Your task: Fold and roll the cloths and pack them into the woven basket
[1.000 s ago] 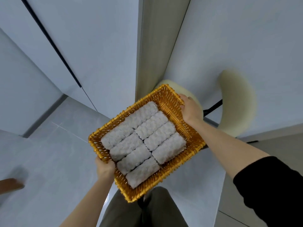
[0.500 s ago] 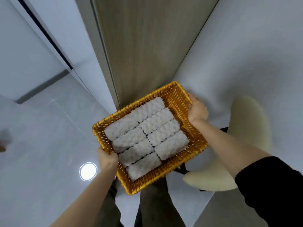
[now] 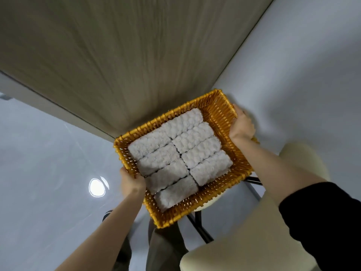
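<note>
I carry an orange woven basket in the air in front of me. Several rolled white fluffy cloths lie packed inside it in two tight rows, leaving an empty strip along the right wall. My left hand grips the basket's near-left rim, thumb hooked inside. My right hand grips the far-right rim with fingers curled over the edge. The basket is tilted slightly and held over my legs.
A tall wood-grain panel rises straight ahead. A white wall is on the right. A cream padded chair with black legs stands at the lower right. Glossy grey floor with a lamp reflection lies to the left.
I have turned and stepped with the basket; the wood panel now fills the view ahead and the chair has slid to the lower right. Both grips on the rim are unchanged.
</note>
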Demonstrator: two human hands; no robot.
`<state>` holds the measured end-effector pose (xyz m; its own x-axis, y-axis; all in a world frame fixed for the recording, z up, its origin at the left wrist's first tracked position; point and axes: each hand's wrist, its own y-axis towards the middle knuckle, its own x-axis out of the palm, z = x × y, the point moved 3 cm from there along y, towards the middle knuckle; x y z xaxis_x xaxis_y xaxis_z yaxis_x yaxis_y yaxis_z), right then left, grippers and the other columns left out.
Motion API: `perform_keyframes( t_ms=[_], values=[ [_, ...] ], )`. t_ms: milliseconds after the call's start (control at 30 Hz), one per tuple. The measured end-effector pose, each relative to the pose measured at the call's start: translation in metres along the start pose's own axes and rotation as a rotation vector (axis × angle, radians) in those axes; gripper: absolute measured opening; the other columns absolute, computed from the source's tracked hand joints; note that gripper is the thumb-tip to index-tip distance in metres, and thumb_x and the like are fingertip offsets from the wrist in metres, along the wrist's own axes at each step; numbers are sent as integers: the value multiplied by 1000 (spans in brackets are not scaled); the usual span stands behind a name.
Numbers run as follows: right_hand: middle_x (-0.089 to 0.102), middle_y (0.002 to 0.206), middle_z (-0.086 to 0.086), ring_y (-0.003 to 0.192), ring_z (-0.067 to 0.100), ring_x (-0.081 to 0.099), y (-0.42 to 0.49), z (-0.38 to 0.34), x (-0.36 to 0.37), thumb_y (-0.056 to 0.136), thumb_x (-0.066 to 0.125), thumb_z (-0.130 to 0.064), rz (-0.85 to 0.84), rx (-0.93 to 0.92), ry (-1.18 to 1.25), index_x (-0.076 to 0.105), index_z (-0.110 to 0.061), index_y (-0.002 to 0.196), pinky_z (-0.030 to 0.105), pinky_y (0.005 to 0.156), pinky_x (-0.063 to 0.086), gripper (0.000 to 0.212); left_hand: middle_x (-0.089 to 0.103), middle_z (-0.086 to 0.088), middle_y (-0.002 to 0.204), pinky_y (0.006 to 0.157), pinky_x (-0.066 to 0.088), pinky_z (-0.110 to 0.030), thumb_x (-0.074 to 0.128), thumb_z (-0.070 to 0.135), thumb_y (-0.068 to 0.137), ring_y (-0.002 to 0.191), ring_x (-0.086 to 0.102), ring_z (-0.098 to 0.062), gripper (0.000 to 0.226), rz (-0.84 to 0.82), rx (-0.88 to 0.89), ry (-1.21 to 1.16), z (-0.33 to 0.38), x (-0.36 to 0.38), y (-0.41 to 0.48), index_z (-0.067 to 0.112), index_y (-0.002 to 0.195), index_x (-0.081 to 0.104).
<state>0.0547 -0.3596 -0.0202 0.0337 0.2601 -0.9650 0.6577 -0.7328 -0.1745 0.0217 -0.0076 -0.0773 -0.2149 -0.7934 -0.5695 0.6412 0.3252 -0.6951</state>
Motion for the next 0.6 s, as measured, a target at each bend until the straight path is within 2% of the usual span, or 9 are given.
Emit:
perform_keyframes(
  t_ms=[167, 267, 367, 467, 600],
  values=[
    [49, 141, 9, 122, 31, 52, 29, 7, 21, 92, 44, 8, 11, -14, 3, 35, -32, 146, 41, 96, 47, 67, 51, -9, 103, 87, 50, -54, 41, 12, 93, 99, 57, -39, 37, 7, -28, -3, 9, 27, 8, 13, 129, 32],
    [45, 144, 9, 126, 30, 48, 38, 9, 34, 89, 46, 11, 3, 0, 3, 34, -31, 147, 40, 101, 42, 73, 49, -7, 98, 86, 50, -52, 41, 8, 92, 97, 56, -37, 30, 37, -18, -3, 9, 39, 6, 14, 121, 34],
    [43, 145, 9, 126, 29, 47, 40, 12, 42, 92, 42, 9, 14, 17, 27, 32, -29, 148, 39, 101, 40, 68, 49, -6, 101, 87, 49, -49, 40, 8, 93, 96, 53, -32, 27, 57, -17, -36, 6, 46, 2, 15, 118, 34],
    [41, 145, 10, 125, 28, 46, 36, 11, 46, 92, 40, 8, -10, 13, 63, 29, -26, 150, 35, 101, 39, 68, 48, -9, 103, 87, 48, -50, 39, 5, 92, 99, 52, -34, 33, 20, -70, -52, 9, 44, 4, 12, 123, 32],
    [32, 151, 11, 139, 29, 29, 27, 2, 36, 92, 46, -3, -80, 23, 78, 23, -20, 151, 37, 113, 26, 67, 51, -14, 116, 87, 49, -48, 43, 5, 92, 103, 52, -35, 42, -44, -159, -152, 20, 37, 0, 11, 132, 31]
  ],
)
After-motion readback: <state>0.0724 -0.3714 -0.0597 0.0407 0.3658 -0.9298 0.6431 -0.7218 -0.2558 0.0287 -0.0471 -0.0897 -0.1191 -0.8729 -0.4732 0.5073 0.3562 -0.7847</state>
